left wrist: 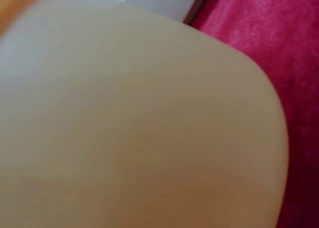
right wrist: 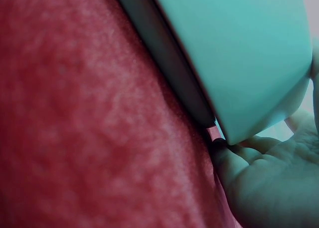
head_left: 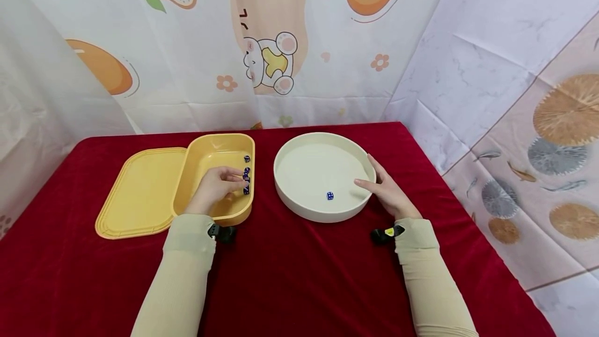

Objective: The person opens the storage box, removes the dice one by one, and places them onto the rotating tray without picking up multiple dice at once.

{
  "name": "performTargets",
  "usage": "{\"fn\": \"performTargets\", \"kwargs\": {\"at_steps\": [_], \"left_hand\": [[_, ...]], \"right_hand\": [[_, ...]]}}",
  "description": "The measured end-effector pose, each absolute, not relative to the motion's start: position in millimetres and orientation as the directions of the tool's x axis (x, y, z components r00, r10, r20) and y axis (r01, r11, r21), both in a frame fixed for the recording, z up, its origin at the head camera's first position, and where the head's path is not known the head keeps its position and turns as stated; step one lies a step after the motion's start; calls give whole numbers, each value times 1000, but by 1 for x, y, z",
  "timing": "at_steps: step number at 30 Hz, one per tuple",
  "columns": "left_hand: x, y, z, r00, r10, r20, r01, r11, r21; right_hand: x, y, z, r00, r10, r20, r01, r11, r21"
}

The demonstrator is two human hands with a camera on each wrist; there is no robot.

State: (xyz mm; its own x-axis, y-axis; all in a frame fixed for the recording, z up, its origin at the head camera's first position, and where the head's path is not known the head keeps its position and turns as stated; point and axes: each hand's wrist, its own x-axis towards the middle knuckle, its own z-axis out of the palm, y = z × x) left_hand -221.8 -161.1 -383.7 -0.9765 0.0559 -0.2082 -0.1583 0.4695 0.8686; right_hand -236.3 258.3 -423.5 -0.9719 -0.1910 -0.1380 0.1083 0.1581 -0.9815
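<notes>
My left hand (head_left: 217, 187) reaches into a yellow plastic box (head_left: 198, 163), where its thumb and fingertips pinch at a small dark blue die (head_left: 246, 176). More blue dice lie along the box's right side, partly behind the fingers. In the left wrist view, blurred skin covers most of the picture and the fingertips are hidden. My right hand (head_left: 386, 190) grips the right side of a round cream tray (head_left: 309, 163), thumb over the rim. Fingers reach under the tray's wall (right wrist: 239, 63) in the right wrist view. One blue die (head_left: 330, 196) lies inside the tray.
A yellow lid (head_left: 140, 191) lies left of the box, against its side. Dark red cloth (head_left: 299, 274) covers the table. Behind and to the right hang printed curtains (head_left: 187, 77).
</notes>
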Motion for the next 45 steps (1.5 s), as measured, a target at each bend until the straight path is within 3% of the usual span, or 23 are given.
{"fn": "performTargets", "kwargs": {"at_steps": [21, 45], "left_hand": [[-223, -157, -391, -936, 79, -343, -237, 579, 780], [-221, -156, -391, -939, 105, -329, -179, 667, 723]], "right_hand": [[-235, 257, -422, -969, -201, -142, 117, 135, -984], [-235, 257, -423, -970, -197, -143, 114, 149, -982]]}}
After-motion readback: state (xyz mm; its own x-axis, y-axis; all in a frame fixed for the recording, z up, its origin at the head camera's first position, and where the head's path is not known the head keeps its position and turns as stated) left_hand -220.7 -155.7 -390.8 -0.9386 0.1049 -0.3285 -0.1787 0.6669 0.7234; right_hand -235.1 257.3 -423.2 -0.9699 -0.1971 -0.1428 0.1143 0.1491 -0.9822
